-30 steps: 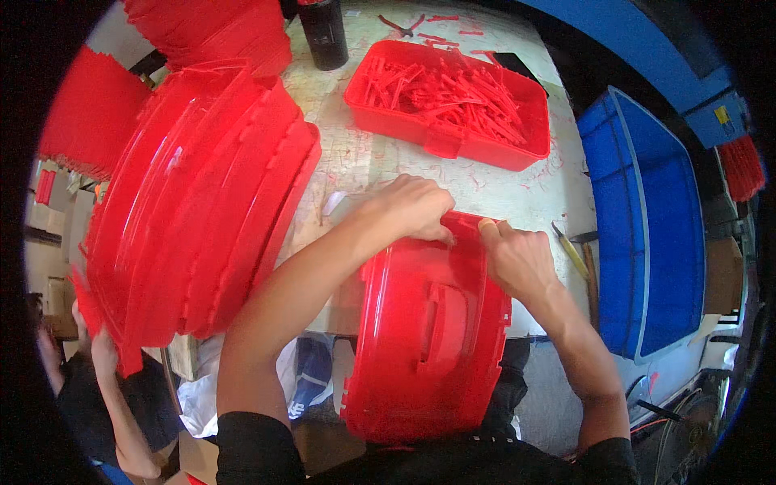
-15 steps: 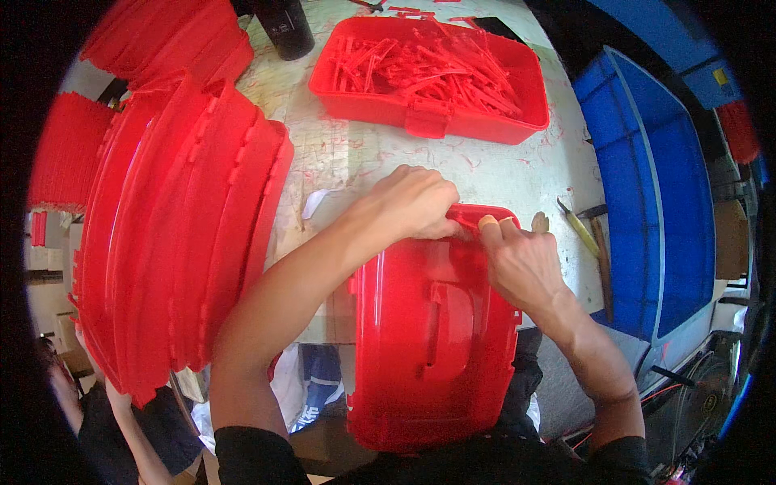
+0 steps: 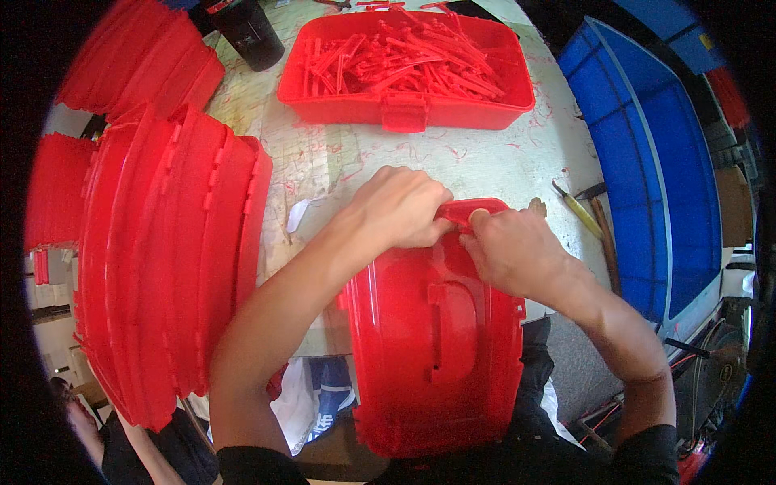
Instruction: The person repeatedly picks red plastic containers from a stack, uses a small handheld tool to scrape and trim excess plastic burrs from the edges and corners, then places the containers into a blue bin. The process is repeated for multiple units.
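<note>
Gripping the red shell (image 3: 400, 347) by its 12 o'clock rim with the left hand (image 3: 404, 208), bent-fingered over the edge. Keeping the right hand (image 3: 525, 250) curled at the same rim, nearer 1 o'clock; cannot tell whether closed on it. See the shell reach from the table (image 3: 453, 153) towards the wearer's body at 6. Counting from the shell, find at 12 a red tub (image 3: 339, 109) of thin red strips (image 3: 396, 63); at 11, a black cup (image 3: 252, 36); near 10, nested red stack (image 3: 170, 267); before 2, yellow-handled tool (image 3: 582, 216); at 2, blue crate (image 3: 622, 145); at 8, a co-worker's arm (image 3: 151, 453).
</note>
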Demonstrator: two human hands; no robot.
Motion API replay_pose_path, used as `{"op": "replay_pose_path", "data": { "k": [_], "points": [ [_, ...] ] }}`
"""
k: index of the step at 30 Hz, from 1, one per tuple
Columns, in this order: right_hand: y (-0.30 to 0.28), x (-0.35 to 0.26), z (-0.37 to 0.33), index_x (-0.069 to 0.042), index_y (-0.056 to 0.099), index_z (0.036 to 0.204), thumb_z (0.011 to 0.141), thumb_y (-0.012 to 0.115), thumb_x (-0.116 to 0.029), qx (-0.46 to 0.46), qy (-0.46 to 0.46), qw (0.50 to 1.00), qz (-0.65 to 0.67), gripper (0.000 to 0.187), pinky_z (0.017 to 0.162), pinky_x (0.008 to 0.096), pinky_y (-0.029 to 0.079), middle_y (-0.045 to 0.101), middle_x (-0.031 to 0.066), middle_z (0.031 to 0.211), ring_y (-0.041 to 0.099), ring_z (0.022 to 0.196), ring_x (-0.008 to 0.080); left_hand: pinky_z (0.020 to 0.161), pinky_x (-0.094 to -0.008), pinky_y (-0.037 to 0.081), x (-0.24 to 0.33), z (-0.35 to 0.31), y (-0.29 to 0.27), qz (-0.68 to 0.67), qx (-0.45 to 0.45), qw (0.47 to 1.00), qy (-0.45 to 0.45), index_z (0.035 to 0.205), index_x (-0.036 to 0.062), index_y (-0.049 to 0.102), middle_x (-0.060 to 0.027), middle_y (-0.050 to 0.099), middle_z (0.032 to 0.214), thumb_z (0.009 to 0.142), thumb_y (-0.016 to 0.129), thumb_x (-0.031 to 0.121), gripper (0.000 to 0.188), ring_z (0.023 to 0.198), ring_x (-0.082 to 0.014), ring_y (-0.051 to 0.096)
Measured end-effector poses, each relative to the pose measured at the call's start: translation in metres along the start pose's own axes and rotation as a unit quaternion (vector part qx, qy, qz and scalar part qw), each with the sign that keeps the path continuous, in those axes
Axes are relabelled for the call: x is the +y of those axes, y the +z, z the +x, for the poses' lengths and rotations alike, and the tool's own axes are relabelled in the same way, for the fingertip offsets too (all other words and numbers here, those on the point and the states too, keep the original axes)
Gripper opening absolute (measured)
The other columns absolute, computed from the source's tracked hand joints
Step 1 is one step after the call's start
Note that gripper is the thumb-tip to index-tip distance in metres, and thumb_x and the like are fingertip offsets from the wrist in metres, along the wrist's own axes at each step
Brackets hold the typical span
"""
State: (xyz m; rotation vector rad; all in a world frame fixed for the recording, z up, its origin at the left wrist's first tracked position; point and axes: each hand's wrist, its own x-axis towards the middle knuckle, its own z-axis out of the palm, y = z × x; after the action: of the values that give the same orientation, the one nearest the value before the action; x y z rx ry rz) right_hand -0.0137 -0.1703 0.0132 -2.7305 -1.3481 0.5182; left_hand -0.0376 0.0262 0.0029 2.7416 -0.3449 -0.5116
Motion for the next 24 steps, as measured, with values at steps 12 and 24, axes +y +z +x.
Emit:
{"op": "replay_pose_path", "data": {
  "k": [12,24],
  "points": [
    [-0.010,0.005,0.017,-0.004,0.058,0.088,0.101,0.047,-0.015,-0.173,0.272,0.620,0.715,0.020,0.046,0.0238,0.024,0.041,-0.0044,0.067,0.033,0.054,0.0067,0.076,-0.0523,0.054,-0.003,0.002,0.003,-0.011,0.016,1.000,0.017,0.085,0.0051,0.073,-0.0255,0.068,0.081,0.076,0.067,0.024,0.022,0.083,-0.0441,0.067],
    [0.033,-0.021,0.014,0.007,0.063,0.083,0.091,0.052,-0.011,0.154,0.111,0.944,0.269,0.022,0.072,0.0511,0.052,0.066,0.0310,0.080,0.069,0.078,0.0430,0.074,-0.0531,0.054,-0.002,0.003,0.014,0.026,0.073,0.997,0.015,0.081,0.0040,0.073,-0.0258,0.067,0.079,0.074,0.067,0.021,0.020,0.080,-0.0442,0.067]
  ]
}}
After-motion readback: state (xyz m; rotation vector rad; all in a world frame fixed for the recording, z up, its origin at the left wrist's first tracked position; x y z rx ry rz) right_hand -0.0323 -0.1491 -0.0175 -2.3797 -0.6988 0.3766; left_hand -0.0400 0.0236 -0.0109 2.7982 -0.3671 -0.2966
